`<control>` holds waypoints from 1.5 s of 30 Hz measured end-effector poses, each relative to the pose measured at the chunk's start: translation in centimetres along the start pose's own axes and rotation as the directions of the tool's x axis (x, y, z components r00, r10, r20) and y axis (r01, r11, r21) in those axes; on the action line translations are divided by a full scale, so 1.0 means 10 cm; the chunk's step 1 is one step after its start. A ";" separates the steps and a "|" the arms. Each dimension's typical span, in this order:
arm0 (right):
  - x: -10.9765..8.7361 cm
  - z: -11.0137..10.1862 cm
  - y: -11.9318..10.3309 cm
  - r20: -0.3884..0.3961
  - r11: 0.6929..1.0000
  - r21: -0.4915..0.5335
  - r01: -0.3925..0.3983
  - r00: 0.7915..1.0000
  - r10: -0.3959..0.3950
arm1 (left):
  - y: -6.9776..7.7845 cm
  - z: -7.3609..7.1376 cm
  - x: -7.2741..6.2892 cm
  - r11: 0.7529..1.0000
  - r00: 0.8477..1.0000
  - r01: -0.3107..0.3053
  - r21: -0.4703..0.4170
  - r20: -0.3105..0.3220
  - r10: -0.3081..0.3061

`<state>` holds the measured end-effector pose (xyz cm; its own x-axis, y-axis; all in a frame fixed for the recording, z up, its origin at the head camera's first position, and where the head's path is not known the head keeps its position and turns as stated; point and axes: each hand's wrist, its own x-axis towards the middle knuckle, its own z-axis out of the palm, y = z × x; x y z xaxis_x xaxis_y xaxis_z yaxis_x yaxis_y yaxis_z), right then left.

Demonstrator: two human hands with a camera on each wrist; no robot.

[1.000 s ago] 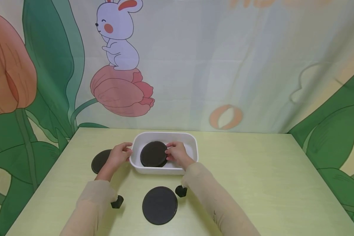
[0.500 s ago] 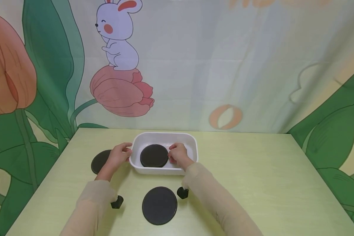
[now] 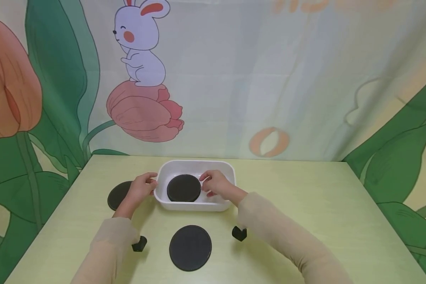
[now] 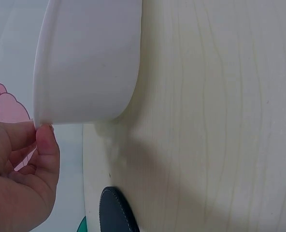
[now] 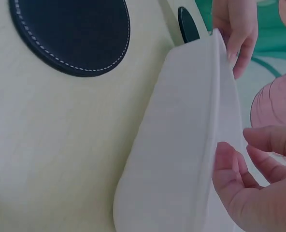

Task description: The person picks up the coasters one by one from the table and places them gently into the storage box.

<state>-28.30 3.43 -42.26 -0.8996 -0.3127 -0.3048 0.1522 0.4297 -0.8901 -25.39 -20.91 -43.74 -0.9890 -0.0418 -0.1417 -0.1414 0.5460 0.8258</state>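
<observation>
A white rectangular plastic bin [image 3: 198, 206] stands near the table's back edge. Inside it, toward the left, lie round black coasters [image 3: 184, 188], stacked. My left hand [image 3: 140, 188] pinches the bin's left rim between thumb and fingers, as the left wrist view shows. Over the bin's inside, just right of the stack, my right hand [image 3: 220, 184] has loosely bent fingers with nothing between them; the right wrist view shows a gap between thumb and fingertips. The front wall hides the bin's floor in that view.
One black coaster with white edge stitching [image 5: 75, 34] lies on the table in front of the bin. Another coaster [image 3: 116, 196] lies left, partly behind the left forearm. A printed curtain [image 3: 213, 90] hangs behind the table. Small black devices [image 3: 139, 243] sit under both wrists.
My right hand has let go of the upper coaster, which settled flat onto the stack in the bin. The fingers have spread and the forearm swung right. The left hand stays at the rim.
</observation>
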 end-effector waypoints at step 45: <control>-0.56 0.36 0.62 0.384 0.920 -0.210 0.332 0.893 -0.234 | 0.00 -0.01 -0.02 1.000 1.000 -0.026 0.013 -0.001 0.026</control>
<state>-20.81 4.78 -47.33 -0.6817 -0.7054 -0.1940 -0.2445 0.4696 -0.8484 -25.16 -21.01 -43.67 -0.9924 -0.0289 -0.1195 -0.1152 0.5581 0.8217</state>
